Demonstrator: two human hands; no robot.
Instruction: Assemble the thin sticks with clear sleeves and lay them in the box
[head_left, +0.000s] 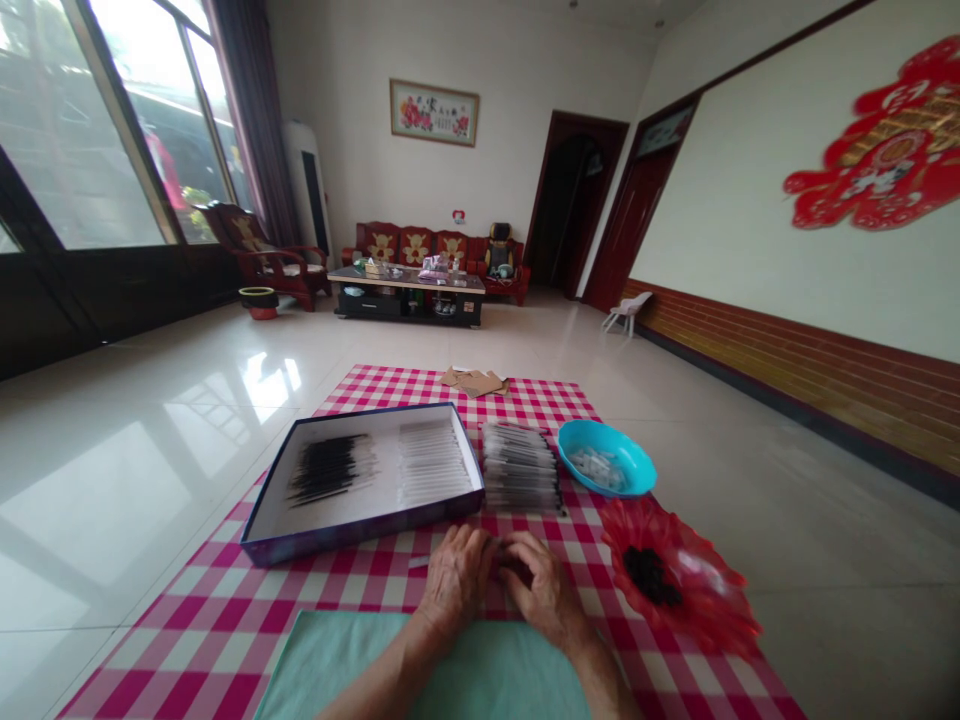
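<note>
My left hand (454,585) and my right hand (544,592) sit close together over a pink-and-white checked cloth (375,395), fingers curled inward. Whatever lies between the fingertips is hidden, with only a dark patch showing. A small white piece (418,562) lies just left of my left hand. Beyond the hands stands a shallow blue-rimmed box (360,535) holding black-tipped thin rods (330,470) and clear thin tubes (433,462). A stack of clear sleeves (519,468) lies beside it, nearest my hands. My forearms rest over a pale green towel (420,670).
A turquoise bowl (606,458) holds small clear pieces. A red petal-shaped dish (679,575) holds dark bits. Cardboard scraps (472,381) lie on the cloth's far end. Glossy floor tiles surround the cloth. A coffee table (405,285) and red sofa (412,245) stand far off.
</note>
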